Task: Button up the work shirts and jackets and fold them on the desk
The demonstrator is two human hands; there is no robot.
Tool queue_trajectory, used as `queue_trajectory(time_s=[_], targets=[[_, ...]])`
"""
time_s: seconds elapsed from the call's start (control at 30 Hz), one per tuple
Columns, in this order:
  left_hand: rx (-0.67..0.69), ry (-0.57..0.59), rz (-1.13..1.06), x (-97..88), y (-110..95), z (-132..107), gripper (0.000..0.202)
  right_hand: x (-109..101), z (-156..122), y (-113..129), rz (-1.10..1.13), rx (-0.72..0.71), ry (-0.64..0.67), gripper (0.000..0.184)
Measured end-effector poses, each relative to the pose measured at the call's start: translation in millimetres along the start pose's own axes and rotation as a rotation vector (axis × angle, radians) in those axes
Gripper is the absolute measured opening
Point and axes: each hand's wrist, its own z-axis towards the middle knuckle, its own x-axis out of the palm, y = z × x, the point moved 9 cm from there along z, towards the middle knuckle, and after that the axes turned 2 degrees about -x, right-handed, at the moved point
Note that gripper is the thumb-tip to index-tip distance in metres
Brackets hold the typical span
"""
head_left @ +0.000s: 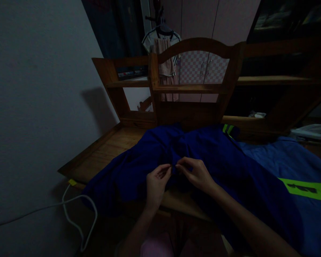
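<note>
Dark blue cloth, seemingly a garment (pixel 139 160), lies spread and rumpled over the wooden desk in front of me. Above its middle, my left hand (pixel 157 182) is closed in a pinch, thumb against fingers. My right hand (pixel 196 174) pinches too, its fingertips a short gap from those of the left. Whatever sits between the fingertips is too small and dark to make out; it may be an edge of the cloth. A yellow-green striped band (pixel 228 130) marks the far right part of the cloth.
A lighter blue cloth with a bright yellow-green strip (pixel 307 189) lies at right. The wooden desk (pixel 115 144) has a shelf unit (pixel 189 88) at its back. A white cable (pixel 79 196) loops by its left corner. Clothes (pixel 163 50) hang behind, before a pink wardrobe (pixel 195 21).
</note>
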Motion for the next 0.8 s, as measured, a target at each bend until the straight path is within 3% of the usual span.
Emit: queue_trajectory(time_s=[0.43, 0.63, 0.8], targets=[[0.282, 0.008, 0.392, 6.5, -29, -9, 0.010, 6, -2, -14, -0.001, 0.015, 0.041, 0.015], [0.431, -0.017, 0.543, 11.9, -44, -11, 0.008, 12, -1, -29, 0.257, 0.197, 0.043, 0.022], [0.605, 0.041, 0.785, 29.8, -46, -19, 0.013, 9, -1, -36, 0.251, 0.262, -0.046, 0.023]])
